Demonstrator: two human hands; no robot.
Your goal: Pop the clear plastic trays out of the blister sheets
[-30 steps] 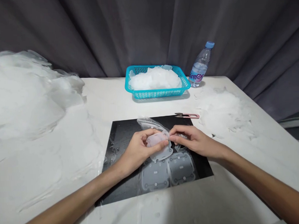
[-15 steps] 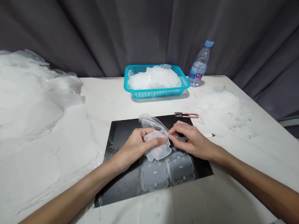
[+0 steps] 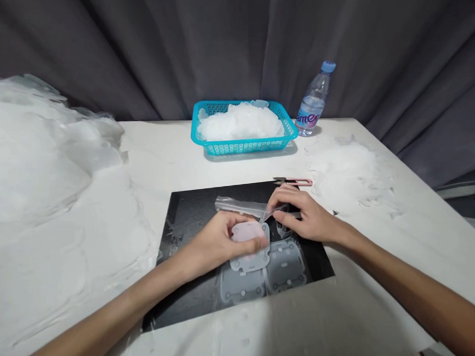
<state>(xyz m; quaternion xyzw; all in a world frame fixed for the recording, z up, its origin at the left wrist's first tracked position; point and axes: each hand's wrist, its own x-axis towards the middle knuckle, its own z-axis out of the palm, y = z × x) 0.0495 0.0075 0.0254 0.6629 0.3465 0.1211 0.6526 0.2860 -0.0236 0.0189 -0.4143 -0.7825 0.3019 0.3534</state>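
My left hand (image 3: 227, 237) grips a translucent rounded plastic piece (image 3: 252, 259) with small holes and slots, thumb across its face. Between the thumb and fingers of my right hand (image 3: 297, 209) is a clear plastic strip (image 3: 241, 204), which stretches leftward above the held piece. Under both hands lies a black mat (image 3: 190, 276). On it rests a clear sheet of similar rounded shapes (image 3: 286, 268), partly covered by the held piece. A curled clear scrap (image 3: 282, 229) sits just below my right fingers.
A blue basket (image 3: 244, 146) of white translucent pieces stands at the back, beside a water bottle (image 3: 311, 102). Pink-handled thread snips (image 3: 299, 182) lie behind my right hand. A large stack of translucent sheets (image 3: 29, 151) fills the left; a pile of scraps (image 3: 352, 172) lies right.
The clear strip has come away from the top edge of the held piece and now stretches sideways from my right hand. My left hand has lowered the piece slightly toward me.
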